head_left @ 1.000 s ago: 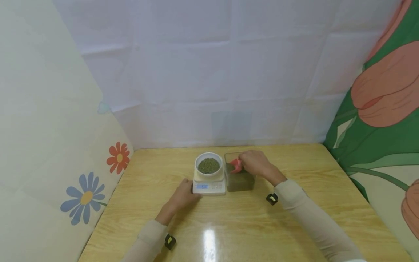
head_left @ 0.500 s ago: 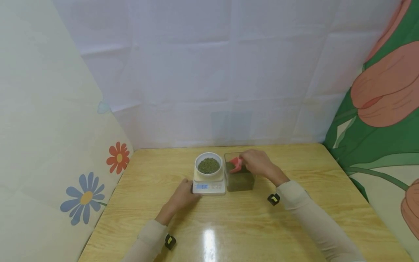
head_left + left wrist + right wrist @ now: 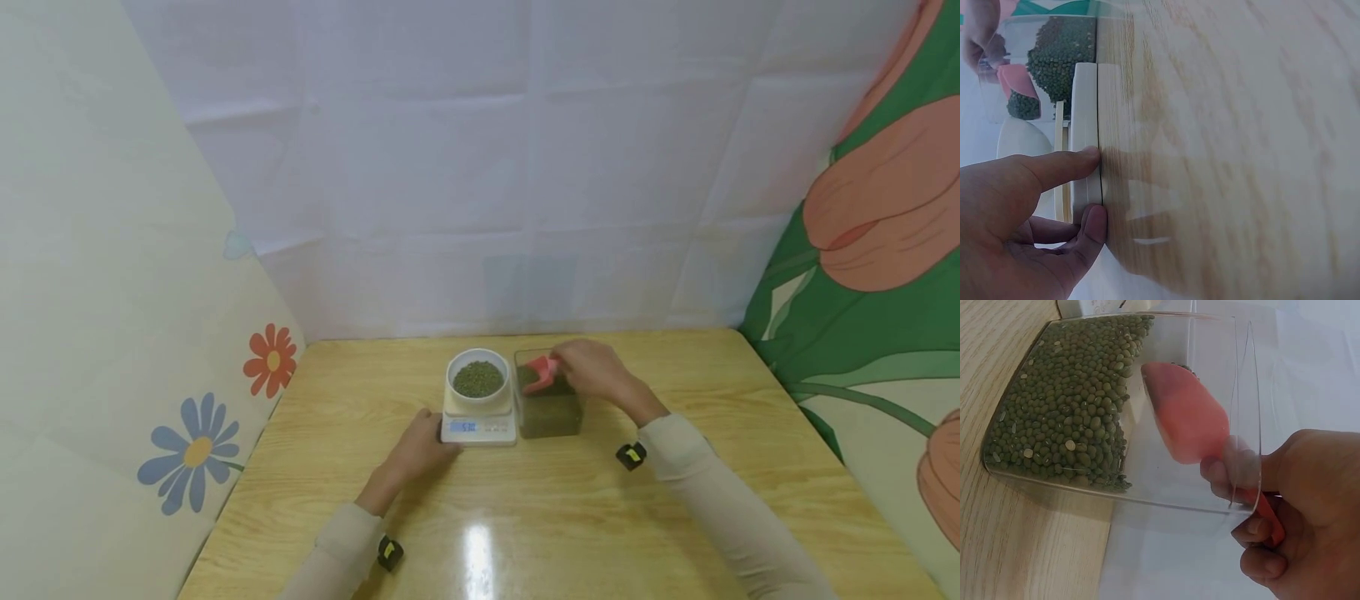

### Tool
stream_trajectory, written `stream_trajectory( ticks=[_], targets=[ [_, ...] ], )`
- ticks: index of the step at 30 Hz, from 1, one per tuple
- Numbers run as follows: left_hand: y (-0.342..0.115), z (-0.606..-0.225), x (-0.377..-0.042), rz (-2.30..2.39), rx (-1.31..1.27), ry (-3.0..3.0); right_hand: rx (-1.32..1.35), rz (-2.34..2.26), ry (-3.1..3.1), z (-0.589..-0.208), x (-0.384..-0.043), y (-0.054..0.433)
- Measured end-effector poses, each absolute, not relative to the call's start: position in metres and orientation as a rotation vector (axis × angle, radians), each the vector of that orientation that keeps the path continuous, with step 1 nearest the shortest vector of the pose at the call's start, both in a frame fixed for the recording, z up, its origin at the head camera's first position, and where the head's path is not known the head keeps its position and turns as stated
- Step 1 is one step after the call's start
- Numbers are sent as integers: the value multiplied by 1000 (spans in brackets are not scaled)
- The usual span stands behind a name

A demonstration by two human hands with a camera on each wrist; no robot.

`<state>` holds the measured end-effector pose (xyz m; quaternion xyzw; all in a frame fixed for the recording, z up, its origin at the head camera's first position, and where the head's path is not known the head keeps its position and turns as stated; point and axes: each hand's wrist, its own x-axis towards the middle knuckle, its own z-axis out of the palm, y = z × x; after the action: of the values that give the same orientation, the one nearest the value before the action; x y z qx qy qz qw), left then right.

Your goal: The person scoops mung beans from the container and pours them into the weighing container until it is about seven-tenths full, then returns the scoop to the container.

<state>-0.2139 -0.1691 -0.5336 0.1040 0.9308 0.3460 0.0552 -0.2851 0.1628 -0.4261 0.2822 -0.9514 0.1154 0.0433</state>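
Note:
My right hand [image 3: 594, 369] grips the handle of a pink scoop [image 3: 1188, 422] inside the upper part of a clear container [image 3: 1029, 479]. The container is partly filled with green mung beans [image 3: 1079, 400]. In the left wrist view the scoop bears a small heap of beans [image 3: 1024, 105] and stands above the bean level. Just left of the container is a white kitchen scale [image 3: 495, 429] with a lit display. A white bowl [image 3: 452, 385] of mung beans sits on its platform. My left hand [image 3: 417, 446] holds the scale's front left corner between thumb and fingers.
Scale and container stand side by side on a wood-grain table [image 3: 555, 517], near its back edge. A white cloth [image 3: 420, 183] hangs behind it. Flower-printed panels [image 3: 97, 317] flank both sides.
My right hand and the scoop have shifted slightly right and up within the container, and the scoop's pink bowl shows more. The left hand, scale and bowl stay put.

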Motion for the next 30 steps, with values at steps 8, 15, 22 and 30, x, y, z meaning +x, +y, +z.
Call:
stream_trajectory(
  ticks=[8, 15, 22, 30],
  targets=[
    [-169, -533, -214, 1050, 325, 2832, 834, 418, -2908, -426, -282, 169],
    [-169, -533, -213, 1054, 334, 2832, 806, 459, -2921, -427, -284, 174],
    [-168, -533, -214, 1047, 339, 2838, 795, 491, -2900, -424, -281, 177],
    [-168, -534, -215, 1043, 351, 2846, 788, 480, -2874, -422, -280, 181]
  ],
)
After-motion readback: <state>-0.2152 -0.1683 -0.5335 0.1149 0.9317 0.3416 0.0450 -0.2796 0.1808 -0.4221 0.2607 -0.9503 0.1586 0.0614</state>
